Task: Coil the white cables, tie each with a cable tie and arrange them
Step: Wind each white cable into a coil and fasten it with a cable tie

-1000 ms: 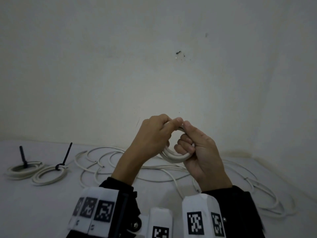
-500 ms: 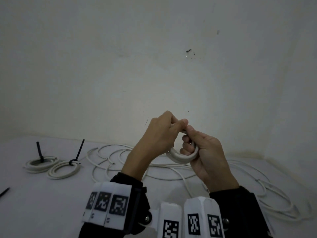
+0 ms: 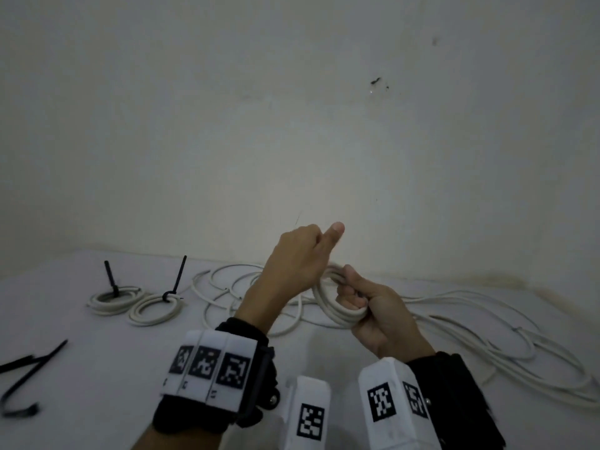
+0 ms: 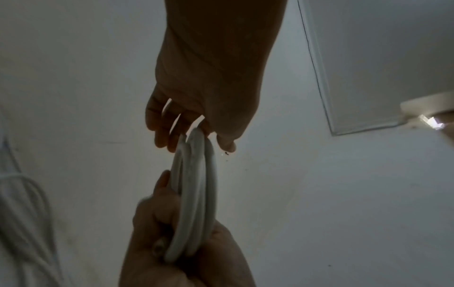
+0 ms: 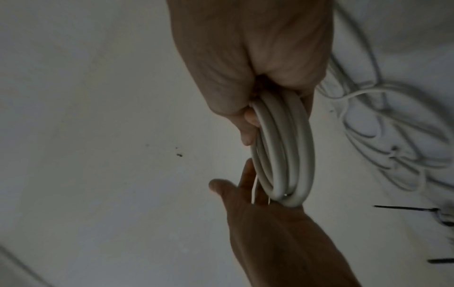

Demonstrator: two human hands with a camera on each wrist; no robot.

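Left thumb newly raised, perhaps off coil.

loose cable ties — cut off at left edge, blurred

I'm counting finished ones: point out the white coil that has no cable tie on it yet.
It's the coil gripped in the right hand, held above the table. The two other coils lie flat at the left, each with a black tie sticking up.

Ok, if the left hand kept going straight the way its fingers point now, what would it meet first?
The left hand points up and away toward the wall; nothing else shows in that line, so probably the wall, though depth is unclear.
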